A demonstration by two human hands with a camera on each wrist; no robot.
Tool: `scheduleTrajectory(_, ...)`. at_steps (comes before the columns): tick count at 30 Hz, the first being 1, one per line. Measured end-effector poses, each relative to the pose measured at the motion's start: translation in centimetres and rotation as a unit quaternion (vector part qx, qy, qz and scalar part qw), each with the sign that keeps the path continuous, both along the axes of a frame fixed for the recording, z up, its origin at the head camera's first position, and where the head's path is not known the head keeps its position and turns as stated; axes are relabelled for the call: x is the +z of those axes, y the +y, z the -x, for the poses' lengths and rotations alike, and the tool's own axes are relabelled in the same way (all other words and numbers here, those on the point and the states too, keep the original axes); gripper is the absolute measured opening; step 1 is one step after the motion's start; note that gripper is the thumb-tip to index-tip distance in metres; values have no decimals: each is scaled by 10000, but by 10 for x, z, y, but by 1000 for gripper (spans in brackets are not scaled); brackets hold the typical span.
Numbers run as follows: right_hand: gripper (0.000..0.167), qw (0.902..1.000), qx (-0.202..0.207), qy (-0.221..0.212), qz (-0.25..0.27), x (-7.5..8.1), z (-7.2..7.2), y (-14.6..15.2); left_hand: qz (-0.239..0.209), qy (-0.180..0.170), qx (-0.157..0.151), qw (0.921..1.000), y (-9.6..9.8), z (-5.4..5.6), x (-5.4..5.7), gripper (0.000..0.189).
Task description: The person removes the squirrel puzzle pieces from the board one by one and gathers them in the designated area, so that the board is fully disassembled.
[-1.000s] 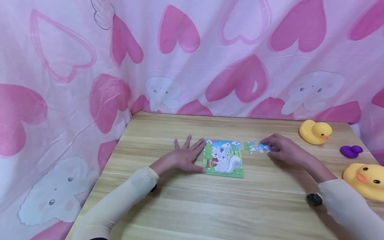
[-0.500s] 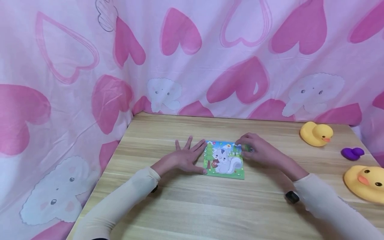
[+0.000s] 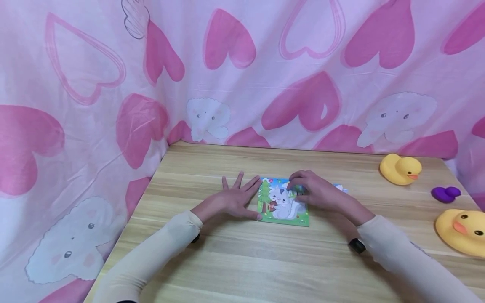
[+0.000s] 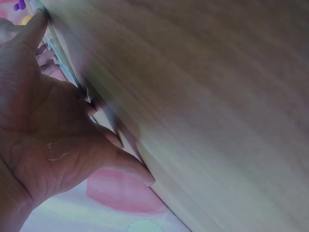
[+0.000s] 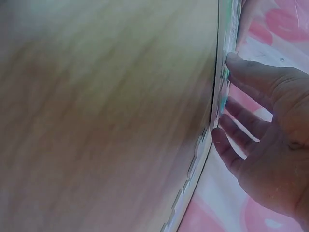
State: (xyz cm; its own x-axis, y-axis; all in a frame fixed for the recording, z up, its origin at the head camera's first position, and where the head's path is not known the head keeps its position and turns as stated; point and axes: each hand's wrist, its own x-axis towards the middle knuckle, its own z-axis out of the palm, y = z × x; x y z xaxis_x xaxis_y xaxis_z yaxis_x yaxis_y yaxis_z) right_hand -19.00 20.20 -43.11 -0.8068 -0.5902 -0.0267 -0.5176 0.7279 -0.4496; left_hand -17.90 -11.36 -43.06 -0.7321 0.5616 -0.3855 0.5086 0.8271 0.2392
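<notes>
Under the right fingers [image 5: 246, 116] lies the puzzle [image 3: 282, 209].

No text can be read; tiny marks [image 3: 302, 221] on the puzzle [image 3: 282, 204] are illegible

From here, soft bright light washes the curtain [image 3: 235, 92], leaving a pale sheen on the table [image 3: 242, 256]. The right hand [image 3: 316, 189] shades one corner of the puzzle [image 3: 284, 216]; faint shadow lies under both arms. Both wrist views are dimmer and hazy, their wood grain smeared.
</notes>
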Motion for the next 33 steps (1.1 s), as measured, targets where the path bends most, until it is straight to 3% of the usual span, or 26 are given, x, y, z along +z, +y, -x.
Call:
scheduleTrajectory(12, 29, 9999, -74, -151, 33, 1, -2, -1, 105, 46, 12, 9999, 0, 1, -1, 116)
scheduleTrajectory(24, 56, 9986, -307, -420, 4, 2, 3, 4, 84, 20, 9, 10000, 0, -1, -1, 115)
scheduleTrajectory(33, 55, 9977, -677, -60, -28, 3, -6, 22, 85, 12, 17, 10000, 1, -1, 0, 116)
